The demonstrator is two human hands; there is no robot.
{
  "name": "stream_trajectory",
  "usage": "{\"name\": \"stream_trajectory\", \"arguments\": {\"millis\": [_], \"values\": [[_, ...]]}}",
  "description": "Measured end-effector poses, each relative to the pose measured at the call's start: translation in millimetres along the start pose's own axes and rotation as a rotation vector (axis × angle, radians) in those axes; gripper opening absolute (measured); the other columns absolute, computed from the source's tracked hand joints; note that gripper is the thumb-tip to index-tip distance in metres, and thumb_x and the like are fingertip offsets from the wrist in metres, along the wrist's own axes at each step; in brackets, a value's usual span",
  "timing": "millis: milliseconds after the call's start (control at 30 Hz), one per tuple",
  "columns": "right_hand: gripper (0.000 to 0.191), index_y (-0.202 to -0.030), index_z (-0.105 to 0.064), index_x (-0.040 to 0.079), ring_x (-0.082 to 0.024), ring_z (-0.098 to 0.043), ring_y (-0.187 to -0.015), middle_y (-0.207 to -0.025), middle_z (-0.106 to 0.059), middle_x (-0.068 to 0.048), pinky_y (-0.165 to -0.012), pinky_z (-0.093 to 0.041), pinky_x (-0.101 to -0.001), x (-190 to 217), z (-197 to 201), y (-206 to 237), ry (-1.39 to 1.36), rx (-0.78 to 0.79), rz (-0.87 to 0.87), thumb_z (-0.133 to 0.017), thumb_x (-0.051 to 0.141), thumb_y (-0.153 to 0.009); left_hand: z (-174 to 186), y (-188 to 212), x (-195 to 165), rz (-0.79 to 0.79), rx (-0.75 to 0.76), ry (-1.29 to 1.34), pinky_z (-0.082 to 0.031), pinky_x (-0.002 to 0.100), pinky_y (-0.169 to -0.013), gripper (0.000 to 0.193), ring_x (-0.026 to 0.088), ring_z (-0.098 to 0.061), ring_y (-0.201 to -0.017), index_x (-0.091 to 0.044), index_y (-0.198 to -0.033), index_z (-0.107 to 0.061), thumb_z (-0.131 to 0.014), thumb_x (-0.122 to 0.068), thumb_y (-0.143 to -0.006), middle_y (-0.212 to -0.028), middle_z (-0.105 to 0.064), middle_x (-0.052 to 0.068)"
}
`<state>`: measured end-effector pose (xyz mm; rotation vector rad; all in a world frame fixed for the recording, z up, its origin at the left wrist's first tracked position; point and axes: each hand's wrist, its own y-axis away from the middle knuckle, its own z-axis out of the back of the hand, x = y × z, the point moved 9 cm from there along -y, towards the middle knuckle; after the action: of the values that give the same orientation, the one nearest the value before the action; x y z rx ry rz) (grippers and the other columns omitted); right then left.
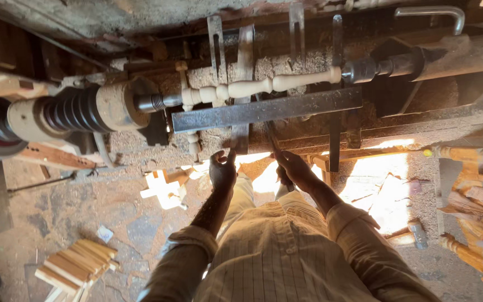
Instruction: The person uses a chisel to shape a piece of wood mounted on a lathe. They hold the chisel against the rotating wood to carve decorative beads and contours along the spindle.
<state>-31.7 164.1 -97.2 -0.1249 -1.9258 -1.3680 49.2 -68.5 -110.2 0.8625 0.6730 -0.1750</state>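
Note:
A pale turned wooden spindle [258,85] is mounted in a lathe, between the headstock [85,109] on the left and the tailstock [375,67] on the right. In front of it runs a flat, dark metal tool rest [266,109]. My right hand [293,168] is closed around a chisel [274,141] whose blade points up toward the rest. My left hand [223,169] is just below the rest's upright support [240,144]. Its fingers are spread and hold nothing. Both sleeves are cream coloured.
Sawdust covers the lathe bed and the floor. A hammer [417,232] lies at the right, near several turned wooden legs [476,260]. A stack of short wood pieces [76,263] sits at the lower left. A bent metal bar [431,12] is at the top right.

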Motion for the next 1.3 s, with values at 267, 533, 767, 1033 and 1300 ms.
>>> {"name": "stream_trajectory", "arguments": {"millis": [267,533,767,1033,1300], "values": [[0.044,-0.087,-0.066,0.008,-0.017,-0.064,-0.055,-0.06,-0.067,-0.005,-0.055,-0.05,-0.0349,-123.1,107.6,178.2,0.681,-0.261,-0.012,-0.053,0.049,-0.099,-6.4,103.7,-67.0,-0.674,0.292,-0.215,-0.063,0.033,-0.081,0.023,0.02,-0.079,-0.092,-0.008,-0.114,-0.074,-0.075,-0.02,-0.094,-0.106,-0.079,0.009],[0.066,-0.157,-0.043,0.023,-0.017,-0.063,-0.052,-0.067,-0.068,-0.011,-0.052,-0.054,-0.035,-90.2,106.6,295.2,0.299,-0.42,-0.169,-0.061,0.03,-0.095,-49.5,227.2,-181.7,-1.633,0.366,-0.283,-0.059,0.042,-0.105,0.044,0.031,-0.059,-0.133,-0.009,-0.134,-0.064,-0.081,-0.018,-0.095,-0.143,-0.06,0.014],[0.075,-0.163,-0.033,0.022,-0.014,-0.049,-0.046,-0.067,-0.064,-0.005,-0.039,-0.046,-0.0336,-35.2,81.1,274.7,0.13,-0.235,-0.162,-0.059,0.023,-0.093,-102.2,203.4,-202.7,-1.779,0.224,-0.616,-0.043,0.038,-0.127,0.052,0.025,-0.039,-0.154,-0.018,-0.148,-0.056,-0.068,-0.004,-0.099,-0.161,-0.046,0.006],[0.069,-0.168,-0.038,0.022,-0.017,-0.039,-0.037,-0.057,-0.048,-0.007,-0.035,-0.037,-0.0351,-12.3,130.3,293.6,0.234,-0.246,-0.229,-0.06,0.029,-0.102,-106.6,188.4,-217.6,-1.742,0.189,-0.489,-0.034,0.037,-0.131,0.041,0.018,-0.042,-0.152,-0.015,-0.143,-0.061,-0.069,-0.012,-0.103,-0.153,-0.057,0.004],[0.066,-0.164,-0.04,0.024,-0.015,-0.042,-0.041,-0.062,-0.053,-0.004,-0.036,-0.039,-0.0356,1.9,112.8,303.5,0.075,-0.302,-0.248,-0.059,0.023,-0.1,-108.4,190.4,-229.8,-1.747,0.259,-0.492,-0.033,0.04,-0.13,0.041,0.021,-0.048,-0.148,-0.01,-0.141,-0.062,-0.067,-0.005,-0.1,-0.149,-0.061,0.007]]}}
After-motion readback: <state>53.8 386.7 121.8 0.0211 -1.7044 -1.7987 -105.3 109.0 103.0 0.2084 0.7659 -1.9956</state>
